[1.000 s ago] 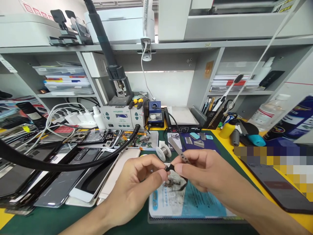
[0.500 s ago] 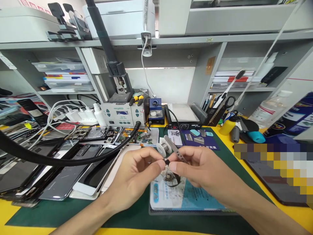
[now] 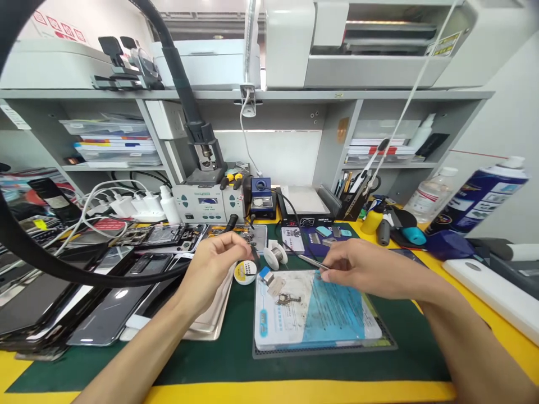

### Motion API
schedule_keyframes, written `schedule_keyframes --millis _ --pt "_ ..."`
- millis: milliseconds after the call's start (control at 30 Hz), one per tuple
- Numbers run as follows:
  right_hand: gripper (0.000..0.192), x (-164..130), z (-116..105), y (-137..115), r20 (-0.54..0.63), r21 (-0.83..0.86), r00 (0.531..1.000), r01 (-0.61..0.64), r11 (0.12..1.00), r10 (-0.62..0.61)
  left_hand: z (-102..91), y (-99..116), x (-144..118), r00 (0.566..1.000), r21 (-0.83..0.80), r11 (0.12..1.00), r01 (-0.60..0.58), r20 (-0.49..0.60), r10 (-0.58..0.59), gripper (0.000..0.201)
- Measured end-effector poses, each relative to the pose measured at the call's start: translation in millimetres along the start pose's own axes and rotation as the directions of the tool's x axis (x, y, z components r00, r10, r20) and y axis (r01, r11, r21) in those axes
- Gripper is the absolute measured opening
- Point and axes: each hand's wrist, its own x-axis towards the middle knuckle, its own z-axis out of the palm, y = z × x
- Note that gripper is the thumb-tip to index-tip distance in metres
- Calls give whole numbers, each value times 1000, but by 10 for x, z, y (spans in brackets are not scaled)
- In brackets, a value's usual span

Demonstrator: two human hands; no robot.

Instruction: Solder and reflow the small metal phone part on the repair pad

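My left hand (image 3: 213, 264) hovers over the phones at the mat's left edge, its thumb and forefinger pinched on a small black part (image 3: 254, 255). My right hand (image 3: 362, 265) holds metal tweezers (image 3: 312, 261) low over the far edge of the blue work pad (image 3: 328, 314), tips pointing left. A small circuit piece (image 3: 288, 299) lies on the pad between my hands. A round solder tin (image 3: 245, 272) and a solder spool (image 3: 275, 254) sit just beyond the pad.
Stacked phones (image 3: 105, 297) fill the left side under a thick black hose (image 3: 63, 269). A rework station (image 3: 206, 203), a tool holder (image 3: 353, 205), a spray can (image 3: 484, 193) and a white device (image 3: 492, 294) ring the green mat (image 3: 236, 359).
My hands have parted and dropped toward the bench. The circuit piece they held together now lies on the pad. The view has tilted up and to the right.
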Motion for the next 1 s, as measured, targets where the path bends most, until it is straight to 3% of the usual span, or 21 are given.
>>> schedule_keyframes --millis 133,300,433,600,733,900,1000 --pt "10 -21 18 5 70 -33 996 -57 998 59 -13 30 33 1000 -6 1000 18 -25 -19 14" --pt "19 -34 -7 -41 42 -18 998 -39 999 40 -53 40 65 999 -49 997 53 -8 -53 18" --pt "26 73 0 -295 -83 24 993 82 996 -80 -74 53 54 998 -88 995 54 29 -51 17" --pt "38 447 221 -658 71 87 971 222 971 -228 -88 98 20 998 -127 991 37 63 -29 19" --pt "17 692 304 -732 161 156 948 249 956 -273 -86 140 3 996 -166 986 27 84 -13 21" --pt "18 606 142 -679 84 362 974 167 917 -210 -72 191 -35 995 -180 983 26 102 -7 22" --pt "28 468 50 -604 -34 566 994 105 817 -105 -56 207 -61 995 -173 985 18 99 -1 23"
